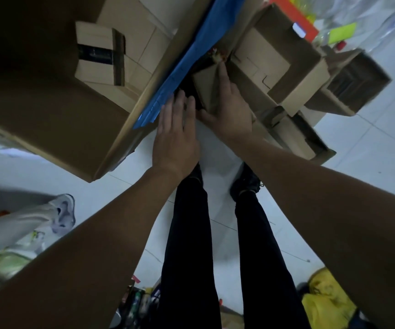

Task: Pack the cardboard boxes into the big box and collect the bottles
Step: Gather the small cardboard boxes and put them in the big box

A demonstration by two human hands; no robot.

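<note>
The big cardboard box [56, 119] fills the upper left, its mouth open, with smaller cardboard boxes [96, 53] lying inside. A blue sheet [187, 55] runs along its right wall. Between that wall and a pile of open cardboard boxes [275, 65] stands a small brown cardboard box [206, 89]. My right hand [229, 110] grips this small box, fingers along its right side and thumb at its near corner. My left hand [175, 134] reaches in flat beside it, fingers straight, touching the dark gap at the box's left. Clear plastic bottles [358, 17] lie blurred at the top right.
White tiled floor [370, 150] spreads around my legs and dark shoes [246, 184]. Another person's leg and white sneaker [63, 212] stand at the left. A yellow bag [324, 298] sits at the lower right, and mixed clutter [137, 302] lies at the bottom.
</note>
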